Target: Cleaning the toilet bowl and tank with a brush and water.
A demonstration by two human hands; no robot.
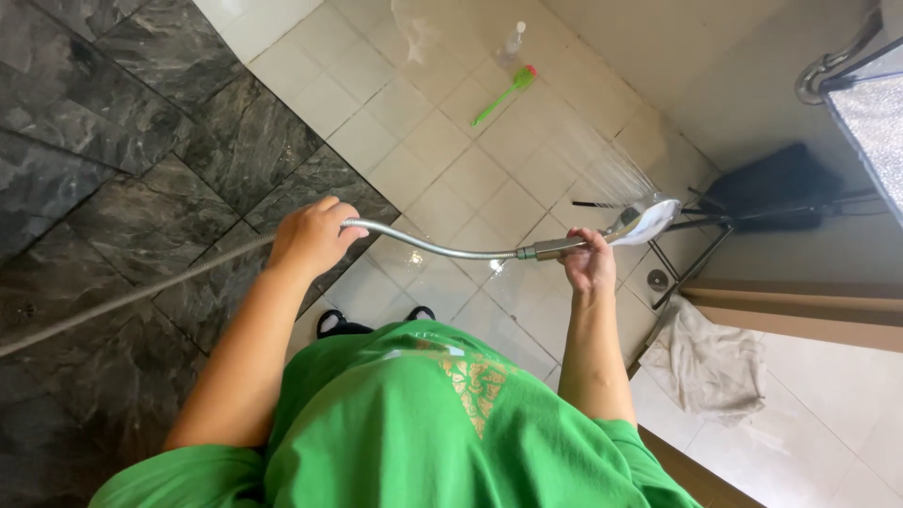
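1. The floor of pale square tiles point(470, 179) fills the middle of the view; dark stone tiles point(141, 141) cover the left side. Wet patches glint on the pale tiles near the hose.
2. A green shirt point(423, 423) takes up the near edge and hides most of the person's legs; only dark sandal tips point(340, 325) peek out beyond it.
3. A crumpled greyish cloth point(705, 362) lies at the near right, by a wooden sill.
4. A dark object on a thin black rack point(771, 188) sits at the far right; its shape is hard to make out.
5. The metal hose point(442, 249) runs from the lower left edge, where it is cut off, through both hands.
6. The left hand point(310, 240) is closed around the hose, knuckles up, fingers hidden underneath.
7. The right hand point(588, 263) grips the handle of the shower head point(649, 221), which sprays fine water toward the far wall.
8. A green brush point(505, 94) lies on the far tiles.
9. A small clear bottle point(513, 42) stands just beyond the brush.
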